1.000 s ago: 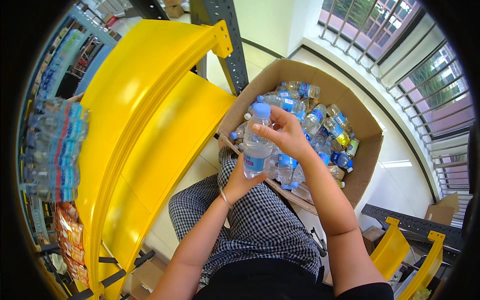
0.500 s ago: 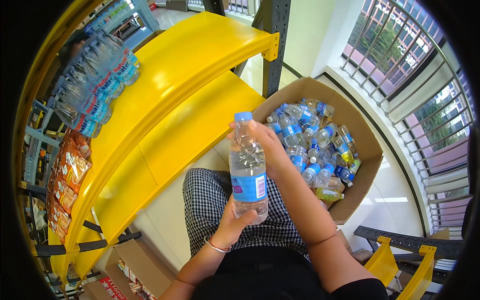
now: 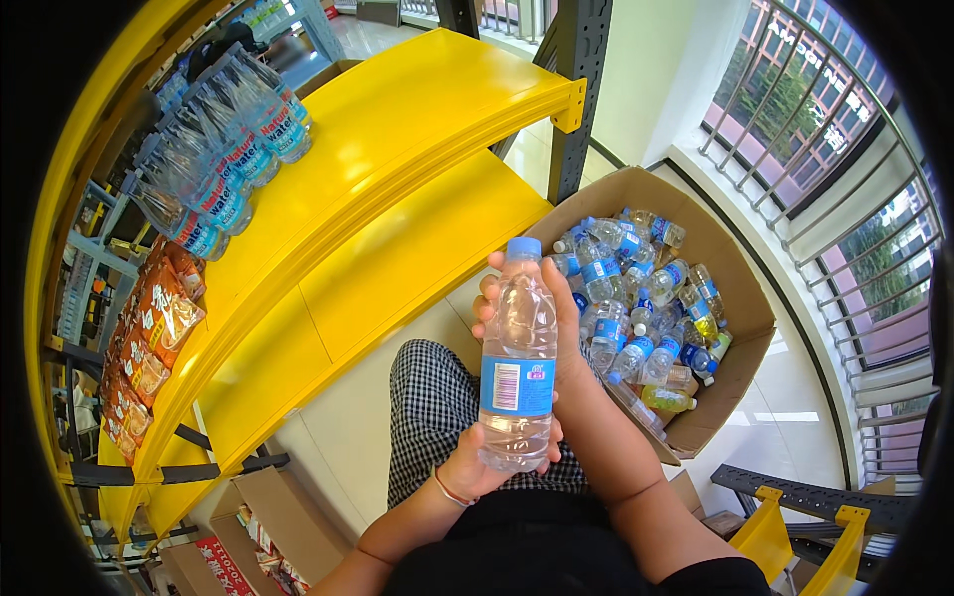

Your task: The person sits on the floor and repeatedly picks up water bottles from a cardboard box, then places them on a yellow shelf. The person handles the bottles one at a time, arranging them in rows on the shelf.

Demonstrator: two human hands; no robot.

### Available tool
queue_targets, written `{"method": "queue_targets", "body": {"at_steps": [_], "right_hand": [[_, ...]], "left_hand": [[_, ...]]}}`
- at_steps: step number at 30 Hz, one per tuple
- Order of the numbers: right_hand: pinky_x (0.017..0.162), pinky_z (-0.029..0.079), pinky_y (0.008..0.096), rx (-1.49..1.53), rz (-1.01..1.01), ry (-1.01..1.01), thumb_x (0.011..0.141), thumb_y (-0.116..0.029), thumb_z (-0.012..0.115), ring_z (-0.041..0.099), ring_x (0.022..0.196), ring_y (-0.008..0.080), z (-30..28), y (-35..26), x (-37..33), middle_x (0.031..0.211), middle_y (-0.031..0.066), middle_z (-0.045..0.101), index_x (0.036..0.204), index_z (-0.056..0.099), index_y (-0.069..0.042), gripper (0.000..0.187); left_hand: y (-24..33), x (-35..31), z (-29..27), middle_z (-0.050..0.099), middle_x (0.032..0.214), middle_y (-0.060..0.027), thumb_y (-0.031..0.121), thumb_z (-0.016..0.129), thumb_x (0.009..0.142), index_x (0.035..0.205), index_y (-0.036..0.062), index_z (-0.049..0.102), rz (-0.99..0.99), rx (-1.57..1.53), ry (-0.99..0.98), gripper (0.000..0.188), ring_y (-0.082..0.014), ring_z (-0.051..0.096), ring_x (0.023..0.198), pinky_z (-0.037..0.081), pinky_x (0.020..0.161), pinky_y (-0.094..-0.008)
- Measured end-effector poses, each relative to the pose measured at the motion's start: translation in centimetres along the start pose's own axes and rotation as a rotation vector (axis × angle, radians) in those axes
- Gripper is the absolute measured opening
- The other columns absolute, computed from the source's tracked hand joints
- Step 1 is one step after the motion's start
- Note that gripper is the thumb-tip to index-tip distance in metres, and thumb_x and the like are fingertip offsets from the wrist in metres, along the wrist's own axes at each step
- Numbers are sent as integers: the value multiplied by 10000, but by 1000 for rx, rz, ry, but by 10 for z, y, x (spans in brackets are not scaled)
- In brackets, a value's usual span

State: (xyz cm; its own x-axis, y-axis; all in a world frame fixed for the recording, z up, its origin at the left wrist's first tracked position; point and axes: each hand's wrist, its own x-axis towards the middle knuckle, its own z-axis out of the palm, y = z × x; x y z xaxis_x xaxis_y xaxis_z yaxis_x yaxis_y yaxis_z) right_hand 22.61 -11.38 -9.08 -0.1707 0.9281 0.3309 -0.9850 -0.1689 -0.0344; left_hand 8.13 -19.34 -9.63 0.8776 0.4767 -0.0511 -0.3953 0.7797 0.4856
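Holding 1 clear bottle [image 3: 519, 368], perhaps slightly tilted: gripping near its base with the left hand [image 3: 472, 466], curling the right hand [image 3: 566, 343] around its upper part. Having 1 cardboard box [image 3: 740, 293] of other bottles [image 3: 636, 353] near, at right.

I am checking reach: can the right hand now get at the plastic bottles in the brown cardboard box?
Probably not immediately: the right hand holds a clear, blue-capped plastic bottle. Otherwise the way looks free: the box is open on top.
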Motion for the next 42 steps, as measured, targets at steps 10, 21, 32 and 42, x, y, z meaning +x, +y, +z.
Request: {"method": "queue_targets", "body": {"at_steps": [10,21,32,42], "right_hand": [[691,542,365,-541,-53,316,902,-365,511,633,779,234,32,-27,14,898,137,605,1104,483,-45,380],[674,493,261,-991,-130,479,958,-289,467,605,779,134,56,-2,26,923,73,614,1104,510,-27,303],[904,470,474,-311,127,75,932,-450,413,575,1034,326,26,-2,20,1122,171,570,1265,409,-30,536],[763,535,405,-451,133,260,900,-416,493,636,863,283,37,-3,18,1003,123,596,1191,458,-48,470]], "left_hand": [[50,-1,7,404,1350,-133,96,508,906,1389,-18,230,367,757,260,570,-215,421,1230,316,1043,-355],[29,12,5,514,1195,-103,89,722,765,1350,14,280,400,888,526,737,-189,544,1065,442,924,-342],[27,-2,8,515,1204,-205,451,706,732,1301,-46,357,104,-58,85,832,-310,586,1022,523,826,-430],[20,-3,-8,450,1277,-237,576,652,728,1348,-46,292,101,-142,-14,949,-330,562,1049,495,872,-434]]}}
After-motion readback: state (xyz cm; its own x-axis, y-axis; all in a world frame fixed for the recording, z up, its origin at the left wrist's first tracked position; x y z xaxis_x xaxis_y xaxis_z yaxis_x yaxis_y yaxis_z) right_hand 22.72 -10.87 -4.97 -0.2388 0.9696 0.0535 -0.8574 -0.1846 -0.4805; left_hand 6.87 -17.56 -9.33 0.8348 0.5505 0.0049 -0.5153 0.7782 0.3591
